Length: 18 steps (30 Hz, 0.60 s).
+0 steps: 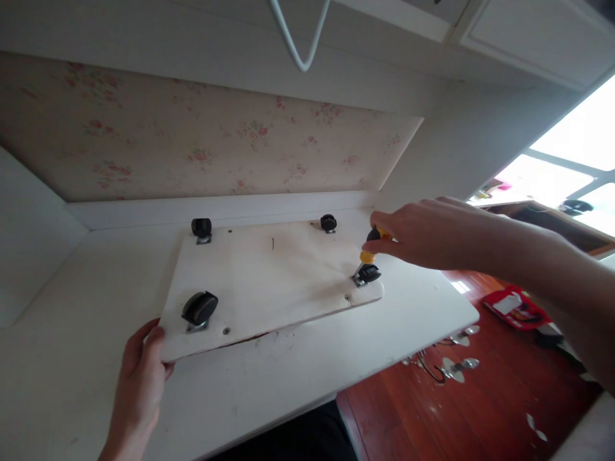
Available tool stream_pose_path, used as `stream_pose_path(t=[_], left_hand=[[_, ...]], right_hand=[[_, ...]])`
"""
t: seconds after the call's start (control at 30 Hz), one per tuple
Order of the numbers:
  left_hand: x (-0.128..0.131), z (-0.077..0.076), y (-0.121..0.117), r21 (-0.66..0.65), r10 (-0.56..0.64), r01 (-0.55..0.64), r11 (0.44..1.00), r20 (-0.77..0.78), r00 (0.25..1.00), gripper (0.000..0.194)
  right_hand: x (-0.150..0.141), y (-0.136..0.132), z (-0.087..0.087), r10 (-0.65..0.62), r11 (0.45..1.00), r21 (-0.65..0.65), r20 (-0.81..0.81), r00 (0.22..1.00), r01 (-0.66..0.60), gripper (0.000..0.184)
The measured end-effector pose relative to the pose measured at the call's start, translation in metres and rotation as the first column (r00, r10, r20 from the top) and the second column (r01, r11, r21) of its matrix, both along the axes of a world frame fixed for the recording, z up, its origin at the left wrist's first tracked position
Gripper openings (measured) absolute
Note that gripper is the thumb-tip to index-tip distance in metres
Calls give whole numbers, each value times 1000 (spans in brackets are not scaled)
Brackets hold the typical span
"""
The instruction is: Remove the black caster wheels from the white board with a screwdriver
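Note:
A white board (273,275) lies on the white desk top, with black caster wheels at its corners. My right hand (408,230) grips a yellow and black screwdriver (368,256), its shaft angled down to the mounting plate of the near right caster (369,274). The screw under the tip is too small to make out. At the board's near left corner, my left hand (144,368) is closed on the edge, beside the near left caster (200,308). Along the far side stand the far left caster (201,228) and the far right caster (328,223).
The desk top (269,378) ends at a front edge above a red-brown wooden floor (413,410). A light fixture with bulbs (454,369) and a red package (516,307) lie on the floor at right. A white bent rod (303,64) hangs overhead.

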<state>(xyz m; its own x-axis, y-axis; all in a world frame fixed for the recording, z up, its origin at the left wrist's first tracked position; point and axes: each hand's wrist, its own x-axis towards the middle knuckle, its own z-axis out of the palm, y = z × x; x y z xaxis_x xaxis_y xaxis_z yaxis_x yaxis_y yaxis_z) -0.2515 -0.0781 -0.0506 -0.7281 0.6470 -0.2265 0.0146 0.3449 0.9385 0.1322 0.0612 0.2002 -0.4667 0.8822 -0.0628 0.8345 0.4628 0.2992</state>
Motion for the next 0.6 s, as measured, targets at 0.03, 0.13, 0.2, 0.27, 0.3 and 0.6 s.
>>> stream_pose_path(t=[0.03, 0.13, 0.2, 0.27, 0.3, 0.6], left_hand=[[0, 0, 0, -7, 13, -13, 1000, 31, 999, 39], [0, -1, 1, -19, 31, -29, 999, 120, 992, 42], [-1, -2, 1, -13, 19, -18, 1000, 117, 993, 42], [-3, -4, 0, -18, 13, -11, 1000, 113, 993, 40], [-3, -5, 0, -21, 14, -11, 1000, 112, 994, 40], [-2, -4, 0, -18, 18, -16, 1000, 93, 996, 42]], right_hand=[[-3, 0, 1, -28, 999, 22, 63, 998, 26, 46], [-5, 1, 2, -40, 999, 39, 62, 997, 37, 46], [-2, 1, 1, 21, 1000, -18, -25, 999, -22, 45], [2, 0, -1, 79, 993, -78, -70, 994, -85, 42], [3, 0, -1, 87, 990, -103, -52, 995, -92, 38], [-1, 2, 1, 61, 996, -70, -13, 998, -61, 44]])
